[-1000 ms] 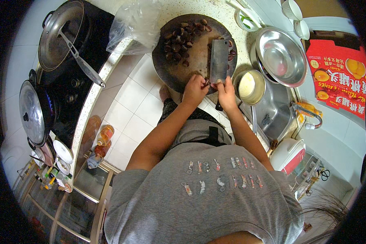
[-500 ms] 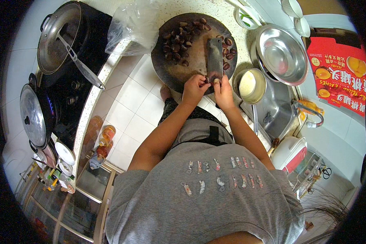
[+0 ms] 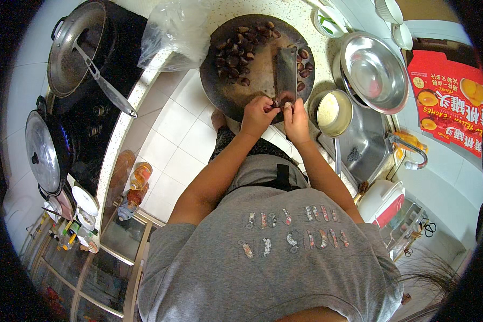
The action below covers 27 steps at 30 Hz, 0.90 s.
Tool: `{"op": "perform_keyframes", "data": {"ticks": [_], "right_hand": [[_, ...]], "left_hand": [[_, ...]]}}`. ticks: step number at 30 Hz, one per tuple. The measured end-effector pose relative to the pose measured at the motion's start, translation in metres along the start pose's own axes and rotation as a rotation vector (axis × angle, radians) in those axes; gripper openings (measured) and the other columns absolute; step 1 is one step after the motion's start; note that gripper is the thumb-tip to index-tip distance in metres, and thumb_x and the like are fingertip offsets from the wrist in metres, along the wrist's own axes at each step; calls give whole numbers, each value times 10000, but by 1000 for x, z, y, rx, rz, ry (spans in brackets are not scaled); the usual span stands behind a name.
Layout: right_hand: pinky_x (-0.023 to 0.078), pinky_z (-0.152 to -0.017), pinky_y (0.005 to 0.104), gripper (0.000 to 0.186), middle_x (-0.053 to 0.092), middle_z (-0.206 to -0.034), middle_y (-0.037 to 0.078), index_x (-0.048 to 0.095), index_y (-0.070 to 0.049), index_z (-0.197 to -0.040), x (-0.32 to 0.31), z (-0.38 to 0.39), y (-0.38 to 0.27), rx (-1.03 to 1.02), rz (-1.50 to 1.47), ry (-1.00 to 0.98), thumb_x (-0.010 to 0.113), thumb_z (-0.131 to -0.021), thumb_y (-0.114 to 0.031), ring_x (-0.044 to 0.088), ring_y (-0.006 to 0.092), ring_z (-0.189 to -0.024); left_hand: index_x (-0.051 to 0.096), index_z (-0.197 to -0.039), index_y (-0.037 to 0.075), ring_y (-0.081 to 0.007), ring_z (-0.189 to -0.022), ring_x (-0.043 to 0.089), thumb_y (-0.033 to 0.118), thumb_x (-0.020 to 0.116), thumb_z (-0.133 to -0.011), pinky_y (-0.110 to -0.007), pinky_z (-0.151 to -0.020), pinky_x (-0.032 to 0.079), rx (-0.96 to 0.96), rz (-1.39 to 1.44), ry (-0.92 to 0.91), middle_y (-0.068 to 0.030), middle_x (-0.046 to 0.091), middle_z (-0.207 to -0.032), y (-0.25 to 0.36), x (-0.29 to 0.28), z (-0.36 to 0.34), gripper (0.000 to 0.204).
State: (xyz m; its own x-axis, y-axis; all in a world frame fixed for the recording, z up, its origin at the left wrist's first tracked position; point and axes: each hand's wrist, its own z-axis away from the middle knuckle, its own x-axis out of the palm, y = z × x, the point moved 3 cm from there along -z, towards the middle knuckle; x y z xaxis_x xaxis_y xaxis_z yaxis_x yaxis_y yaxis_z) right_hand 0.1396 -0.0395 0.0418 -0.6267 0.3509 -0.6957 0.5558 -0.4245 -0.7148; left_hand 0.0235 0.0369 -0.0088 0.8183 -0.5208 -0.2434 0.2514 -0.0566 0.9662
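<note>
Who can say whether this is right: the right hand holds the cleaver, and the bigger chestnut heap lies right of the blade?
No: the head view shows the bigger chestnut heap left of the cleaver, which the right hand holds.

A broad grey cleaver [image 3: 286, 72] is extending over the round chopping board [image 3: 261, 72]. Brown chestnuts [image 3: 232, 60] are lying heaped left of its blade, several sitting right; another chestnut [image 3: 275, 103], mostly hidden, is being pinched.

Bare board [image 3: 260, 70] lies open between the dark nuts [image 3: 233, 60] and the cleaver [image 3: 286, 72], which bar either side.
</note>
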Motion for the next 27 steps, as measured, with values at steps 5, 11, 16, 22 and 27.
{"op": "perform_keyframes", "data": {"ticks": [5,11,16,22,27], "right_hand": [[466,-689,535,188,595,-865,311,446,25,-1004,-1,-2,-4,-6,17,0,492,-986,-156,585,517,-815],[463,-687,541,178,594,-865,313,451,24,-999,-1,-2,-5,-8,36,0,499,-979,-145,583,518,-807],[461,-681,544,169,587,-851,315,452,22,-989,2,-3,0,-27,71,-17,506,-972,-137,583,515,-795],[460,-683,545,176,582,-841,320,438,29,-1000,4,-6,3,-39,70,-24,513,-964,-126,574,525,-793],[461,-695,558,180,583,-844,333,433,35,-1002,2,-8,-4,-14,104,-80,512,-958,-120,573,530,-797]], "left_hand": [[653,-901,17,-210,-704,684,111,835,-711,-319,-646,551,-6,12,9,-116,677,-800,-1,0,-1,279],[653,-900,15,-207,-711,684,102,830,-713,-318,-653,552,-3,-2,4,-114,677,-803,3,-1,-1,271],[652,-898,13,-207,-722,685,98,824,-716,-320,-661,552,-12,17,9,-114,676,-812,-2,2,-1,265],[655,-906,9,-210,-723,684,83,819,-711,-320,-667,554,18,-3,31,-114,677,-825,-1,3,1,265],[656,-908,8,-213,-722,682,73,816,-705,-323,-675,557,8,-13,17,-116,674,-827,-2,4,3,267]]}}
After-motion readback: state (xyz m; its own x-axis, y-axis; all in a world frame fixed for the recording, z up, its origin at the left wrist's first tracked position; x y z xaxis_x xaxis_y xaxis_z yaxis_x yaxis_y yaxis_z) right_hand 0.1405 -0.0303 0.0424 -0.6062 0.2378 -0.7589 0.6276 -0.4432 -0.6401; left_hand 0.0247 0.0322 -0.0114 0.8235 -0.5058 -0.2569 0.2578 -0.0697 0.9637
